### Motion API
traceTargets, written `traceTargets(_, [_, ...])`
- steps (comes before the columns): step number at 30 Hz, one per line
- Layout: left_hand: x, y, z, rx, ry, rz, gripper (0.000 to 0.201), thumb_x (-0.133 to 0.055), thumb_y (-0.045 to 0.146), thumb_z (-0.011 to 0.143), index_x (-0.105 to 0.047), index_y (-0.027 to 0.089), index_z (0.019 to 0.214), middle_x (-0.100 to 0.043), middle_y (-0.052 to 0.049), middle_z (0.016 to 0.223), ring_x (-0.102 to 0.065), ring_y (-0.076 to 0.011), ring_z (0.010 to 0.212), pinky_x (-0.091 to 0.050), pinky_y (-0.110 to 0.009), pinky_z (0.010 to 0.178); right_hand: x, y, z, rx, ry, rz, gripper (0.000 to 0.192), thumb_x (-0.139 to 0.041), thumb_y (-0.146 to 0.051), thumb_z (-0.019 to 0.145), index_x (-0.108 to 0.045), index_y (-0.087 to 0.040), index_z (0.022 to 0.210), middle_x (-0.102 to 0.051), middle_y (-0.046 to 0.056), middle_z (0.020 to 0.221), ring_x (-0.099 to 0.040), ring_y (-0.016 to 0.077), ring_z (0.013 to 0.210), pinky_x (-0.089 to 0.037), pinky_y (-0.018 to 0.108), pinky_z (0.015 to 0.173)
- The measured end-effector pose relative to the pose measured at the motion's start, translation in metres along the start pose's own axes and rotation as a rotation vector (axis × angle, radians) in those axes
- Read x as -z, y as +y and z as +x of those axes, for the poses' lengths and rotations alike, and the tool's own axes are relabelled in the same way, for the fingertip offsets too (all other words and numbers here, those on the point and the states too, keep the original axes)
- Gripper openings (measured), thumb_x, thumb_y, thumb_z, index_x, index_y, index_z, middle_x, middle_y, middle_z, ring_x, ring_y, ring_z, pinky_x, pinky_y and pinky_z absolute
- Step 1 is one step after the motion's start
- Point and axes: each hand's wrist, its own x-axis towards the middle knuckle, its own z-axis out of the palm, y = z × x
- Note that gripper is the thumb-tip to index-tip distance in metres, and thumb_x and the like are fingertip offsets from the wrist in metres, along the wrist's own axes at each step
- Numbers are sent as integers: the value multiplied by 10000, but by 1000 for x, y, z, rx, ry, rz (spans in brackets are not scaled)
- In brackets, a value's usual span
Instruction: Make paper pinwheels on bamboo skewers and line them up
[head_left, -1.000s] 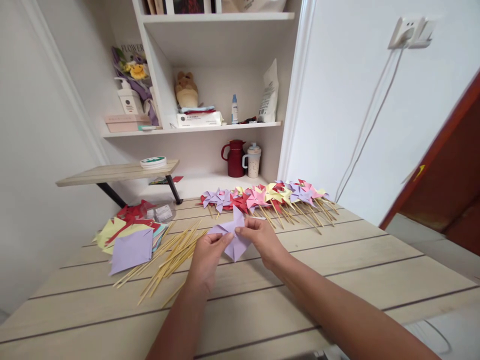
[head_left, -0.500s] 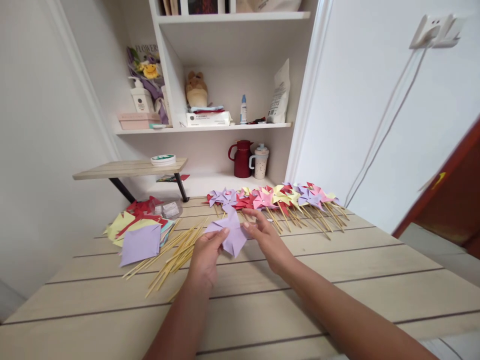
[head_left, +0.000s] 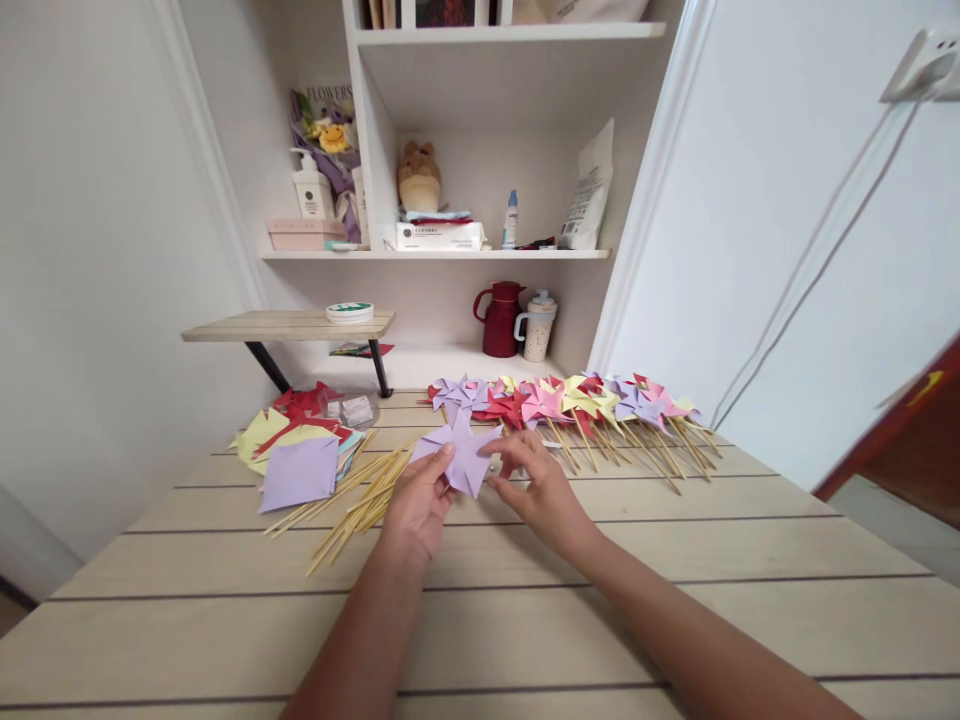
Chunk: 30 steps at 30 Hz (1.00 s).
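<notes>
Since a second ago the hands have shifted slightly away from the body, toward the finished pinwheels. The left hand [head_left: 420, 505] pinches the lilac folded paper pinwheel head [head_left: 461, 458] between thumb and fingers; the right hand [head_left: 544, 490], fingers curled narrow, pinches its right flap. It hovers just over the pale wooden plank table [head_left: 675, 560], its thin matte paper creased into pointed vanes, beside loose bamboo skewers [head_left: 356, 495].

Red jug [head_left: 501, 319] — perhaps a thermos

"FLOWERS" on the bouquet wrap [head_left: 330, 110]
</notes>
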Motion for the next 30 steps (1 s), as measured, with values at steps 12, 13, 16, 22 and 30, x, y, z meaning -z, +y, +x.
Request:
traceTargets(12, [-1, -8, -1, -97, -59, 142, 397, -934, 367, 492, -761, 120, 750, -734, -54, 724, -631, -127, 667, -490, -239, 668, -2, -5, 2, -154, 75, 81, 141, -749, -334, 801, -722, -223, 718, -575, 11, 689, -500, 177, 653, -389, 295, 606])
traceTargets(13, [-1, -8, -2, -110, -59, 164, 393, -929, 374, 502, -764, 121, 754, -732, -54, 721, -630, -129, 670, -487, -241, 673, -2, -6, 3, -185, 89, 90, 164, -753, -352, 791, -716, -222, 698, -573, 9, 680, -493, 175, 640, -384, 295, 597])
traceTargets(16, [-1, -9, -3, -177, -44, 257, 356, -905, 387, 540, -765, 122, 731, -720, -48, 689, -605, -121, 633, -458, -234, 637, -1, -8, 3, -267, 135, 115, 212, -764, -382, 763, -697, -216, 650, -560, 3, 648, -471, 166, 605, -371, 292, 578])
traceTargets(22, [-4, -11, -5, -235, -29, 375, 319, -878, 388, 563, -781, 128, 720, -740, -61, 704, -613, -139, 631, -451, -246, 635, -1, -7, 4, -350, 186, 126, 256, -783, -404, 733, -681, -205, 607, -527, -17, 583, -450, 156, 582, -354, 296, 575])
traceTargets(30, [-7, -9, -7, -264, -14, 456, 270, -852, 364, 597, -798, 138, 734, -761, -71, 734, -642, -162, 674, -472, -259, 677, 0, -7, 6, -373, 202, 113, 270, -789, -393, 712, -652, -199, 582, -489, -36, 545, -423, 143, 557, -324, 294, 558])
